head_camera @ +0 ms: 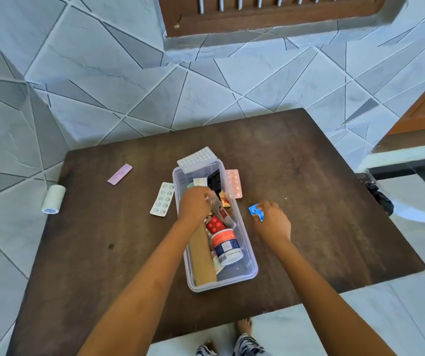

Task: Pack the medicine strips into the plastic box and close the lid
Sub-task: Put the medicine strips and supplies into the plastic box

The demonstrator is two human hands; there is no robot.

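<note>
A clear plastic box stands open on the dark wooden table, holding a white medicine bottle, a red strip, a tan carton and other packets. My left hand is inside the box, shut on a clear strip. Just right of the box, my right hand pinches a small blue strip on the table. A white strip lies left of the box, a pink strip at its right, a large white strip on its far rim.
A lilac strip lies at the table's far left. A white tape roll sits at the left edge. A tiled wall rises behind the table. Bare feet show below the near edge. No lid is visible.
</note>
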